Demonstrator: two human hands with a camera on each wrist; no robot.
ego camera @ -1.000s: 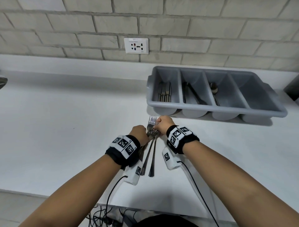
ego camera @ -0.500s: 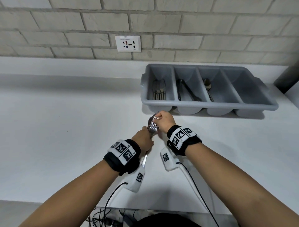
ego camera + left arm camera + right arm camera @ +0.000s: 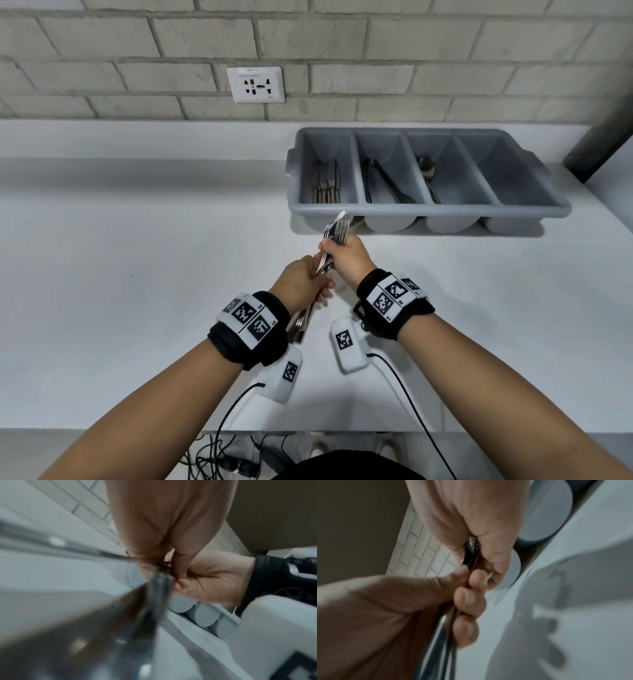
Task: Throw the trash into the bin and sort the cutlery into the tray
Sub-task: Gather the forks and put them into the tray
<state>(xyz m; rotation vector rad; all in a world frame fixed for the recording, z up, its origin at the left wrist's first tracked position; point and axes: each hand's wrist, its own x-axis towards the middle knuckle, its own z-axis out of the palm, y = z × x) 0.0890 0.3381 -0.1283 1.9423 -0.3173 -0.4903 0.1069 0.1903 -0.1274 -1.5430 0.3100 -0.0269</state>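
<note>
Gripping one bunch of forks (image 3: 335,229) with both hands, lifted off the white counter (image 3: 120,274) just in front of the grey tray (image 3: 428,209). Nearest: left hand (image 3: 303,280) wraps the handles low down, handle ends poke out past the wrist band; fingers (image 3: 467,599) curled round the stems in right wrist view. Next up: right hand (image 3: 347,262) closed round the necks just above the left, hands touching. Tines stick up past the right fist, tilted toward the tray's near-left corner, overlapping its front rim in head view; can't tell if they touch it. Left wrist view blurred, shows only handles (image 3: 154,588) running toward the lens. Tray has four compartments: leftmost holds forks (image 3: 325,186), second holds dark cutlery (image 3: 383,185), type unclear, third holds a spoon (image 3: 426,171). Beyond the tray: brick wall with socket plate (image 3: 255,84), up-left of the tray.
</note>
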